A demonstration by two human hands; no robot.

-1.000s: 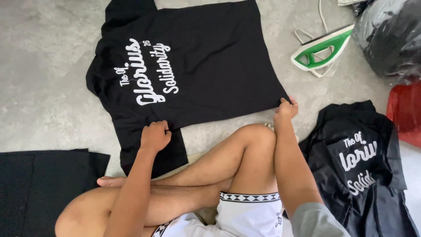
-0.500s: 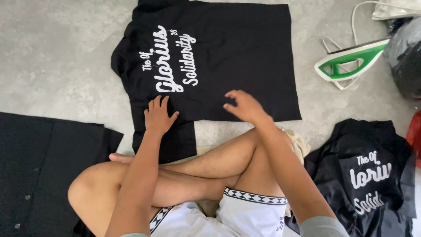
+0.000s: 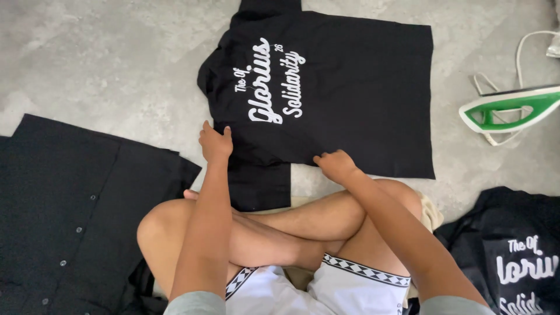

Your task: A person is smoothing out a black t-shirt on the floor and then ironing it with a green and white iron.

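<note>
On the concrete floor (image 3: pixel 105 64) ahead of my crossed legs: black shirt (image 3: pixel 344 93) with white lettering, laid flat, back up. Left hand (image 3: pixel 214 143): fingers together, flat, pressing the shirt's lower left edge; arm extended straight. Right hand (image 3: pixel 335 164): fingers curled down onto the bottom hem, apparently pinching fabric; forearm crosses my knee. Further out: green-and-white iron (image 3: pixel 510 111) at right, a second printed black shirt (image 3: pixel 513 256) bottom right, a buttoned black shirt (image 3: pixel 76 210) left.
</note>
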